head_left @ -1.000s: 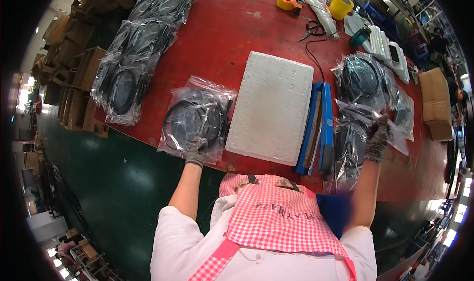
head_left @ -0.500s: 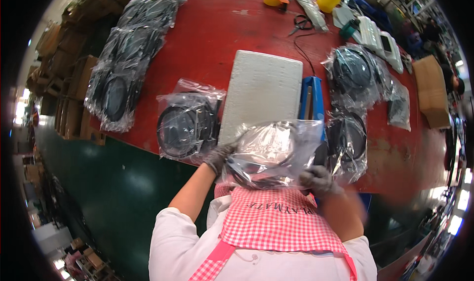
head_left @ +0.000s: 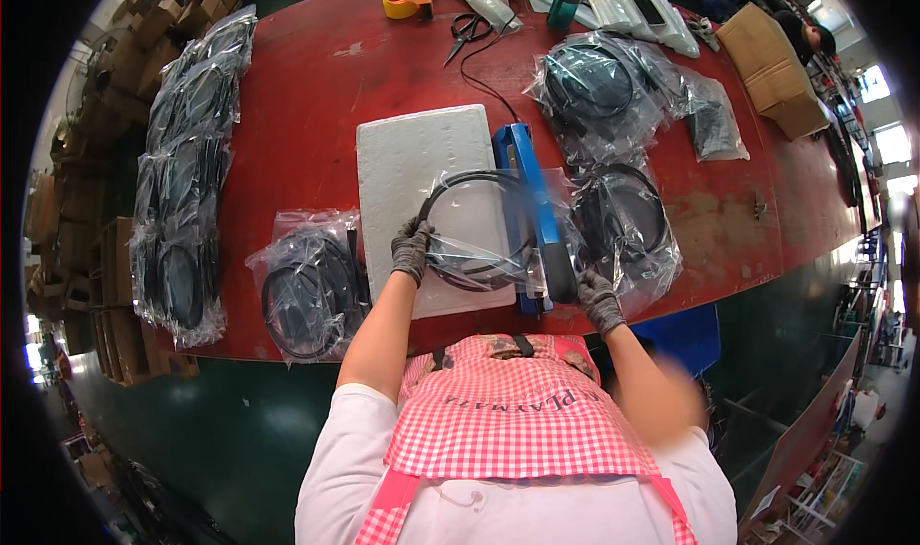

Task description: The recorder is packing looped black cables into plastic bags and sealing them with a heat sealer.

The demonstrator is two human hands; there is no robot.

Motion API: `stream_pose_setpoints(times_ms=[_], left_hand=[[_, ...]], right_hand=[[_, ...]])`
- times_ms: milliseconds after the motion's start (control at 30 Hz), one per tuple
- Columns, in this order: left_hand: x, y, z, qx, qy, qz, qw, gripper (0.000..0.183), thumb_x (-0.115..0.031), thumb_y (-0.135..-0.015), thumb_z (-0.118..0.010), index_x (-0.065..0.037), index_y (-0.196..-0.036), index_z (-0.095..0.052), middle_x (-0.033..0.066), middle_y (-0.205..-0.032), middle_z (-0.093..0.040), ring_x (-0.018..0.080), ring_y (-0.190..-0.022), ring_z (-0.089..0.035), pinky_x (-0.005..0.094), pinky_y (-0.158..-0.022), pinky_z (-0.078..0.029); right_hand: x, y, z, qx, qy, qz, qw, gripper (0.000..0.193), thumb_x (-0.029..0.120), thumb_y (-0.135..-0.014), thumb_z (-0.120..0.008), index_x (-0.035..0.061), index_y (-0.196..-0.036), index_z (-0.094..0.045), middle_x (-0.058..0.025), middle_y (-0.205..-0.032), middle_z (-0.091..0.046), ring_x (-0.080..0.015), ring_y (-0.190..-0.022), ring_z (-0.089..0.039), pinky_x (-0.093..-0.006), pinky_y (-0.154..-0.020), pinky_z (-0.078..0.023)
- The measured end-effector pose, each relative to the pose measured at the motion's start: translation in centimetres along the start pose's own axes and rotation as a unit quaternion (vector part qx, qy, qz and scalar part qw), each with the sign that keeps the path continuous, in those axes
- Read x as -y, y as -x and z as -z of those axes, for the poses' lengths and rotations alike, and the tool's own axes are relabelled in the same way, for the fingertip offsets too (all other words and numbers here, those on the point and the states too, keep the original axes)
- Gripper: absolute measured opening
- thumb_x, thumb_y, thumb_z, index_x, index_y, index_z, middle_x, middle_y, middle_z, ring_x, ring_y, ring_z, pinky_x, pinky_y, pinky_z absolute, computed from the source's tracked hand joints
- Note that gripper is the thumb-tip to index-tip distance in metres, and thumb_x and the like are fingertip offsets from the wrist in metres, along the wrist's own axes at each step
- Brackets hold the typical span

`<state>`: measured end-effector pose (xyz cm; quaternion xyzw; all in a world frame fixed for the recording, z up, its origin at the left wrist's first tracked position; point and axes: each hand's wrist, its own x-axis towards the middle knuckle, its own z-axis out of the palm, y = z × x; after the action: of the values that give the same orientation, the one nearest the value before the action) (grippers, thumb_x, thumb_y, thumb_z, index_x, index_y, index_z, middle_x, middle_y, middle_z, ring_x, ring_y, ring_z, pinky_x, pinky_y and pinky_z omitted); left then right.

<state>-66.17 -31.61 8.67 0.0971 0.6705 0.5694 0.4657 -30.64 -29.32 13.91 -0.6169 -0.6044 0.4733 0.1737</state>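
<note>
In my gloved left hand (head_left: 412,249) is the left side of a clear plastic bag (head_left: 471,221) with a coiled black cable inside, fingers closed on it. The bag lies over a white foam block (head_left: 422,152), its right end reaching across a blue bag sealer (head_left: 522,176). The sealer's long blue arm, with its black handle end (head_left: 560,275), crosses over the bag's right end. My gloved right hand (head_left: 600,301) is closed at that end, right beside the handle; its fingertips are partly hidden.
Another bagged coil (head_left: 311,286) lies left of the foam. More bagged coils (head_left: 620,215) lie right of the sealer, and a row of bags (head_left: 182,210) lines the table's left side. Scissors (head_left: 467,34), orange tape (head_left: 402,4) and a carton (head_left: 770,61) sit farther back.
Both hands have carried the bag forward, away from my apron, onto the foam block and across the sealer. My head view has shifted as well.
</note>
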Motion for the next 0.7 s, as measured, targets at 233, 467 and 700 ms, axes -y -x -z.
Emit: stream_pose_setpoints(times_ms=[233,467,700], left_hand=[[0.1,-2.0,2.3,-0.034,-0.019,-0.025,0.999,0.020,-0.013,-0.081,-0.057,-0.004,-0.098,-0.058,0.0026,-0.079,-0.060,0.0096,-0.066,-0.053,0.0230,-0.060,-0.043],[-1.2,0.3,3.8,-0.055,-0.027,-0.016,0.998,0.023,-0.014,-0.082,-0.056,-0.002,-0.101,-0.056,0.0043,-0.082,-0.061,0.0117,-0.068,-0.054,0.0248,-0.064,-0.044],[-0.2,7.8,5.7,-0.118,0.051,0.123,0.984,0.040,-0.018,-0.079,-0.057,-0.008,-0.115,-0.042,0.0054,-0.100,-0.049,0.0177,-0.081,-0.053,0.0305,-0.066,-0.049]], right_hand=[[14.8,3.5,-1.7,-0.077,0.262,0.281,0.920,0.043,0.031,-0.082,-0.050,0.0030,-0.115,-0.045,-0.0195,-0.116,-0.047,-0.0325,-0.105,-0.047,-0.0379,-0.090,-0.035],[6.0,2.5,-7.4,-0.107,0.336,0.414,0.839,0.038,0.017,-0.075,-0.048,0.0043,-0.111,-0.051,-0.0203,-0.124,-0.041,-0.0344,-0.116,-0.038,-0.0447,-0.097,-0.027],[4.9,1.8,-7.3,-0.125,0.302,0.430,0.841,0.031,0.011,-0.073,-0.048,0.0097,-0.102,-0.059,-0.0138,-0.122,-0.046,-0.0303,-0.115,-0.041,-0.0432,-0.095,-0.031]])
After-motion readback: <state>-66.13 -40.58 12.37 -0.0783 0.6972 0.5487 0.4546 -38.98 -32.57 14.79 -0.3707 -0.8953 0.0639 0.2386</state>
